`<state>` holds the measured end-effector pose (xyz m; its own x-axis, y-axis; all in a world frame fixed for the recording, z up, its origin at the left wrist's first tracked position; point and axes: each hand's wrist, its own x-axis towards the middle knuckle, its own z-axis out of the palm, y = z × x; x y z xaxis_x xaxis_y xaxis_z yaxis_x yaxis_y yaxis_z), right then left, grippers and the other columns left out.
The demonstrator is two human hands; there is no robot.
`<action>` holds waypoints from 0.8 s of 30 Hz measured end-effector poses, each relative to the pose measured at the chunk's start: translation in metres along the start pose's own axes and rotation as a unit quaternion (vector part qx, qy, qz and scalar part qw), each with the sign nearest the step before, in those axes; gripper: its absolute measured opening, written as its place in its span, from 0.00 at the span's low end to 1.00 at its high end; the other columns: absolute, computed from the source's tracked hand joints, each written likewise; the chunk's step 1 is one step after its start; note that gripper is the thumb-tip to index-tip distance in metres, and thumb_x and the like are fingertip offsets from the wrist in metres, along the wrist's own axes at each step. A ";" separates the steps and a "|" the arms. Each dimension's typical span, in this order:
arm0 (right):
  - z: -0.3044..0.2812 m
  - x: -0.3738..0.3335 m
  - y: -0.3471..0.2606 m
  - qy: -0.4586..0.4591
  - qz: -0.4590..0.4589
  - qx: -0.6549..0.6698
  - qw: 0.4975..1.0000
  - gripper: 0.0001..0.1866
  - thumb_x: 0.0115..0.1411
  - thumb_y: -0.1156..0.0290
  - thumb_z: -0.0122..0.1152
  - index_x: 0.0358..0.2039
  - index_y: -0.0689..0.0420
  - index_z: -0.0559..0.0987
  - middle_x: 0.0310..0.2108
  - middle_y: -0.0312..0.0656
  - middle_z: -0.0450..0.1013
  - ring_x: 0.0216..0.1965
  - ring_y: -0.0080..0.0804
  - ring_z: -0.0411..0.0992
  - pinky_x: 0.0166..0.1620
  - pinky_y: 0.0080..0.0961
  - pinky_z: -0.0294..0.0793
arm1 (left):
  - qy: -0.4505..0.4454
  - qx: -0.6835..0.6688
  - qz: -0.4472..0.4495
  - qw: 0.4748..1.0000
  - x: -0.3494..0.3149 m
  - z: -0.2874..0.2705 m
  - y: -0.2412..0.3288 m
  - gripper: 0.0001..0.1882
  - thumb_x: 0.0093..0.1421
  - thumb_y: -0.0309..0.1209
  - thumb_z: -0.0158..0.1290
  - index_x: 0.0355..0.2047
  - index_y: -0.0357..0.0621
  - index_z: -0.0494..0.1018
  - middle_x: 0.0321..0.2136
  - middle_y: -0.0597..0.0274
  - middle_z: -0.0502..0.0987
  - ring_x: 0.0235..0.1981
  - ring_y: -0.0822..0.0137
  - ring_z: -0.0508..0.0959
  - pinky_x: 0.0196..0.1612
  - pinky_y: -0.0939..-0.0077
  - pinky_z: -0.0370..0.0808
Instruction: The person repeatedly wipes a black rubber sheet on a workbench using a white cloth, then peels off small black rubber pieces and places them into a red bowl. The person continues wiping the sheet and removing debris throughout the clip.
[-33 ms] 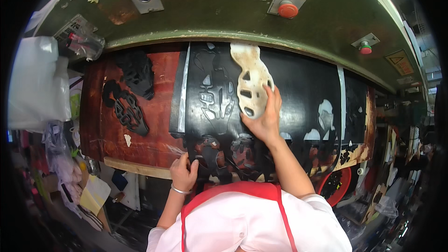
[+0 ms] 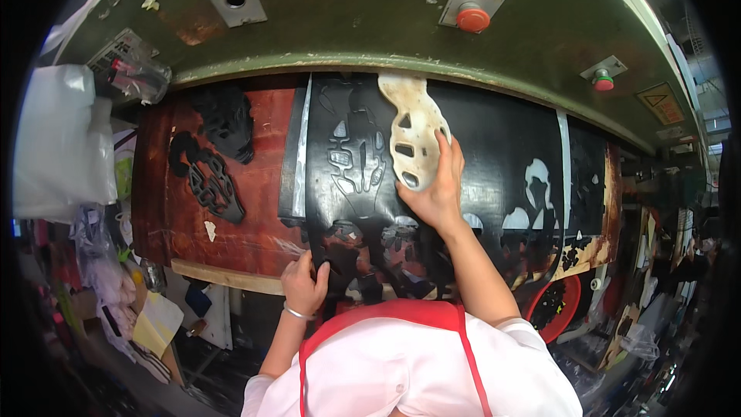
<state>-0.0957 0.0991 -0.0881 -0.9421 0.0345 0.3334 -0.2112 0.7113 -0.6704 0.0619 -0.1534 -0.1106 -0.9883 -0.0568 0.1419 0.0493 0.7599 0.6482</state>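
My right hand (image 2: 436, 193) grips the near end of a cream-coloured cutting die (image 2: 417, 120), shaped like a shoe upper with several holes through it. The die lies on a black sheet (image 2: 486, 147), its far end close under the green machine beam. Left of it, cut outlines of the same sort of shape (image 2: 356, 158) mark the sheet. At the sheet's near edge, left of the hanging cut-out strips (image 2: 370, 262), my left hand (image 2: 305, 286) pinches the black material between thumb and fingers.
Cut black pieces (image 2: 212, 185) lie on the reddish board (image 2: 266, 185) at left. The green beam (image 2: 347, 15) spans the far side, with a red push button (image 2: 472, 18) and a green-and-red one (image 2: 603, 81). A red bin (image 2: 567, 316) with black scraps stands at lower right.
The black sheet has shifted slightly, with its holes at right showing more and the near strips lying differently. The die and my right hand have moved slightly left.
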 end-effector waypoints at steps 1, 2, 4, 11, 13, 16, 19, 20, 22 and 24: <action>0.001 0.013 0.006 -0.001 -0.018 -0.007 1.000 0.57 0.34 0.71 0.76 0.65 0.56 0.54 0.60 0.63 0.53 0.62 0.60 0.54 0.62 0.45 0.59 | 0.003 0.013 -0.001 1.000 0.012 0.005 0.001 0.07 0.58 0.31 0.56 0.33 0.42 0.72 0.15 0.58 0.71 0.18 0.53 0.73 0.24 0.59 0.68; -0.001 0.028 0.012 -0.010 -0.062 0.017 0.998 0.57 0.35 0.71 0.77 0.65 0.58 0.53 0.61 0.64 0.50 0.59 0.64 0.54 0.61 0.49 0.59 | 0.001 0.023 -0.006 1.000 0.025 0.009 -0.001 0.08 0.58 0.32 0.57 0.33 0.42 0.72 0.15 0.58 0.71 0.18 0.54 0.73 0.24 0.59 0.68; -0.016 0.055 0.023 0.017 0.028 0.137 0.990 0.55 0.40 0.70 0.76 0.66 0.58 0.52 0.63 0.55 0.52 0.62 0.52 0.56 0.61 0.47 0.60 | 0.000 0.033 -0.020 0.999 0.049 0.014 -0.005 0.08 0.58 0.32 0.58 0.33 0.43 0.73 0.14 0.58 0.70 0.17 0.54 0.72 0.23 0.59 0.68; -0.172 0.173 0.103 0.369 0.103 -0.066 0.922 0.45 0.68 0.49 0.45 0.67 0.72 0.40 0.67 0.67 0.40 0.70 0.54 0.41 0.69 0.39 0.41 | 0.077 0.040 0.012 0.996 0.128 0.035 -0.010 0.07 0.60 0.31 0.57 0.32 0.41 0.73 0.14 0.56 0.70 0.17 0.53 0.72 0.23 0.59 0.68; -0.164 0.196 0.116 0.317 0.077 -0.107 0.939 0.50 0.65 0.49 0.48 0.64 0.77 0.35 0.66 0.73 0.33 0.70 0.60 0.33 0.70 0.44 0.32 | 0.065 0.043 0.008 0.997 0.153 0.038 -0.009 0.07 0.60 0.31 0.56 0.32 0.41 0.73 0.15 0.55 0.71 0.18 0.52 0.73 0.23 0.59 0.68; -0.152 0.198 0.123 0.348 0.068 -0.126 0.927 0.52 0.64 0.49 0.50 0.64 0.76 0.32 0.66 0.73 0.33 0.69 0.62 0.34 0.69 0.47 0.34 | 0.059 0.054 0.011 0.997 0.191 0.040 -0.009 0.08 0.61 0.32 0.56 0.30 0.41 0.71 0.15 0.53 0.72 0.18 0.49 0.74 0.22 0.57 0.69; -0.148 0.192 0.131 0.342 0.067 -0.154 0.925 0.50 0.64 0.53 0.52 0.65 0.74 0.32 0.66 0.71 0.35 0.69 0.61 0.37 0.68 0.47 0.36 | 0.034 0.071 0.008 0.997 0.214 0.039 -0.008 0.11 0.61 0.32 0.55 0.27 0.40 0.68 0.15 0.51 0.72 0.18 0.47 0.74 0.22 0.56 0.69; -0.150 0.188 0.136 0.340 0.062 -0.153 0.926 0.50 0.64 0.53 0.53 0.65 0.74 0.33 0.67 0.70 0.36 0.69 0.60 0.38 0.68 0.46 0.37 | 0.021 0.067 -0.018 0.997 0.215 0.037 -0.007 0.14 0.62 0.33 0.55 0.24 0.40 0.65 0.15 0.50 0.71 0.19 0.45 0.74 0.22 0.54 0.69; -0.159 0.172 0.152 0.310 0.069 -0.177 0.932 0.50 0.63 0.53 0.55 0.66 0.73 0.36 0.67 0.67 0.39 0.69 0.58 0.40 0.68 0.44 0.39 | 0.038 0.067 -0.001 0.997 0.217 0.035 -0.005 0.14 0.61 0.33 0.55 0.25 0.40 0.66 0.15 0.51 0.71 0.19 0.46 0.74 0.22 0.56 0.68; -0.172 0.145 0.173 0.263 0.061 -0.243 0.932 0.50 0.61 0.53 0.58 0.66 0.72 0.40 0.67 0.65 0.42 0.68 0.55 0.43 0.68 0.42 0.41 | 0.051 0.064 -0.001 0.997 0.214 0.034 -0.002 0.13 0.61 0.34 0.55 0.26 0.40 0.67 0.15 0.50 0.71 0.18 0.46 0.74 0.21 0.56 0.68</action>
<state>-0.2241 0.3473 -0.0419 -0.6667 0.3834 0.6391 0.1521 0.9095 -0.3869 -0.1544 -0.1454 -0.1068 -0.9684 -0.1190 0.2193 0.0215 0.8359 0.5485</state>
